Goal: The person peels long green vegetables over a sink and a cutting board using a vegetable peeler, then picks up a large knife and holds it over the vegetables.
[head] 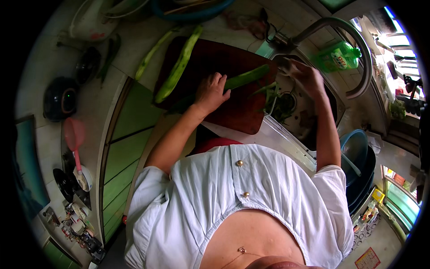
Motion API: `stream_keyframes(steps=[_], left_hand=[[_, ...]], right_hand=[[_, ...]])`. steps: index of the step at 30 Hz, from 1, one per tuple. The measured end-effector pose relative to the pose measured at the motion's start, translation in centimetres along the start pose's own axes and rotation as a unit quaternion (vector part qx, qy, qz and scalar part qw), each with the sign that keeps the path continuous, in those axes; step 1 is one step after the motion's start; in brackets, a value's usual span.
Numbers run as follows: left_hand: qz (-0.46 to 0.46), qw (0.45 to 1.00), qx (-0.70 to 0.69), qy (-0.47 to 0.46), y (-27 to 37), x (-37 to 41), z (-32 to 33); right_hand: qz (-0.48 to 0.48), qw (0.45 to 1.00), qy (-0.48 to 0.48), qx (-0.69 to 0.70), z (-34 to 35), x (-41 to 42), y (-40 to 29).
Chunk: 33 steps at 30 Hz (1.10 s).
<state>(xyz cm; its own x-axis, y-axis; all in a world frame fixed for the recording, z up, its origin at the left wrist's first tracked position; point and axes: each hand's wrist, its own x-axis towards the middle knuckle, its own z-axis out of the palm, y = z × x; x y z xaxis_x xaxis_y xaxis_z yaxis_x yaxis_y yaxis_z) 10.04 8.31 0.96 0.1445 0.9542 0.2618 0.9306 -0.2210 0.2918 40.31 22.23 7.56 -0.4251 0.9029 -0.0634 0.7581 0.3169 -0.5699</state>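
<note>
A long dark-green gourd (248, 75), which looks like a luffa, lies across the dark red-brown cutting board (231, 116). My left hand (211, 92) grips its near end and presses it on the board. Past its far end, over the sink, my right hand (309, 77) is closed around a small object (285, 65), too blurred to identify. A lighter, peeled-looking gourd (178, 69) rests on the board's left side, and another pale one (153, 53) lies on the counter beside it. Green peel strips (267, 94) hang at the board's right edge.
The sink (304, 134) on the right holds more peelings (285, 104). A curved faucet (364, 50) arches above, near a green detergent bottle (339, 57). Blue basins (356, 151) stand at right. Leftward are a rice cooker (60, 99) and a pink ladle (74, 134).
</note>
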Motion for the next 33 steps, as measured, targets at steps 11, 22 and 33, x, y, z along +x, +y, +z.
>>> stream_keyframes(steps=[11, 22, 33], left_hand=[[-0.007, 0.999, 0.032, -0.027, 1.3, -0.5, 0.7], [-0.002, 0.998, 0.054, -0.018, 1.3, -0.5, 0.9], [-0.011, 0.999, 0.050, -0.007, 1.4, -0.7, 1.0]], right_hand=[[-0.105, 0.983, -0.144, 0.049, 5.1, 1.4, -4.2], [-0.079, 0.991, -0.066, 0.085, 2.7, 1.2, -3.7], [-0.094, 0.970, -0.160, 0.159, 4.6, 0.4, -4.3]])
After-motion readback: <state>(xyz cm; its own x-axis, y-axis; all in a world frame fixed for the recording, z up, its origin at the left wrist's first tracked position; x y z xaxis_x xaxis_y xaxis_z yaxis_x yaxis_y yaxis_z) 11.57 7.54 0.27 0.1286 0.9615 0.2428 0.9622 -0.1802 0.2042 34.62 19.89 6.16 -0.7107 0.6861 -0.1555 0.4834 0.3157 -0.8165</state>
